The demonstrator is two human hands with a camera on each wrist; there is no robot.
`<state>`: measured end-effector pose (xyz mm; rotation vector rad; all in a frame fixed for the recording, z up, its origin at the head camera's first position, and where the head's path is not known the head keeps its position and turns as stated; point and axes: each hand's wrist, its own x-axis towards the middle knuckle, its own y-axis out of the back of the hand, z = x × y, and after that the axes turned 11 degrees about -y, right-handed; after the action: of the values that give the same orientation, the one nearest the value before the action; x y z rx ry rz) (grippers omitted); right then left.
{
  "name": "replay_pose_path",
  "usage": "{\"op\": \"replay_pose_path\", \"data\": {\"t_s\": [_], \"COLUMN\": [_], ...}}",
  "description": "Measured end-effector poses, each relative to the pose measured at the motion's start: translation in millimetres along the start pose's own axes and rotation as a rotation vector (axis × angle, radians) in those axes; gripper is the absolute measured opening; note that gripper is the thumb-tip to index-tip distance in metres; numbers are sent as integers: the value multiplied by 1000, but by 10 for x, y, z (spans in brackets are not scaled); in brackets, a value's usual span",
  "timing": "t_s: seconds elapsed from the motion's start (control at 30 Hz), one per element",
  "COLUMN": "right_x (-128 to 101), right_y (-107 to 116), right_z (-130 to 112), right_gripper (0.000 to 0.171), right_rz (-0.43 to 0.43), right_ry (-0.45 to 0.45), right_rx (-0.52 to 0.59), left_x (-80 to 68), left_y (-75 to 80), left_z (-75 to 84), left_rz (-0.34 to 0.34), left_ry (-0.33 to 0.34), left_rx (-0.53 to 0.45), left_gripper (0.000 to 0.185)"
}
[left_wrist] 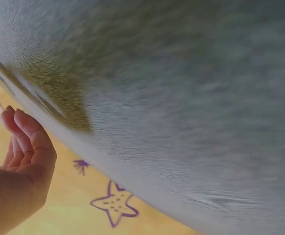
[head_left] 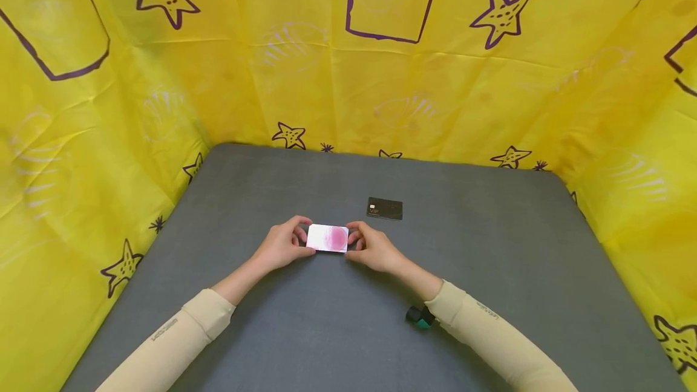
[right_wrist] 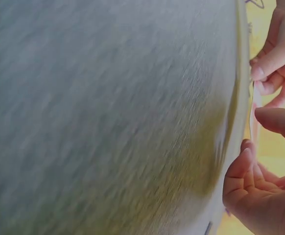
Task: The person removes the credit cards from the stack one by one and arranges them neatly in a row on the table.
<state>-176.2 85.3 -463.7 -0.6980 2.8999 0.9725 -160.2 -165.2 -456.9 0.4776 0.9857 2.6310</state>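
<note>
- Pale sleeves [head_left: 163,337] come up from the bottom of my head view, one per arm, both reaching forward over the grey table [head_left: 267,186].
- Left hand [head_left: 282,244]: I see it pinching one short end of a white-and-pink card [head_left: 327,238], thumb at the near corner, forefinger at the far one.
- Right hand [head_left: 376,249]: it pinches the opposite short end the same way, so the card sits between both hands, long side across my view.
- From the right wrist view I get this card nearly edge-on between the two hands — whether its underside touches the table, I cannot tell.
- Black card [head_left: 385,209] with a chip and "VIP" lettering: flat on the table, just beyond the right hand, apart from it.
- Small black-and-green object [head_left: 419,317]: beside the right cuff, partly hidden by it.
- Yellow cloth [head_left: 348,95] stands round the table's far side and flanks — purple starfish outlines printed on it.
</note>
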Motion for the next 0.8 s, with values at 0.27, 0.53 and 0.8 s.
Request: {"op": "replay_pose_path", "data": {"t_s": [0.27,0.53,0.8], "right_x": [25,73,120], "right_y": [-138,-325,-474], "right_z": [-136,-279,-404], "right_gripper": [55,57,60], "right_rz": [-94,-166,-212], "right_ry": [6,-21,-31], "right_rx": [-2,14,21], "left_x": [-205,-374,-497], "left_y": [157,362,504], "left_z": [-105,-207,-307], "left_rz": [-37,-89,-109], "left_ry": [39,47,40], "left_rx": [4,25,51], "left_gripper": [53,54,53]}}
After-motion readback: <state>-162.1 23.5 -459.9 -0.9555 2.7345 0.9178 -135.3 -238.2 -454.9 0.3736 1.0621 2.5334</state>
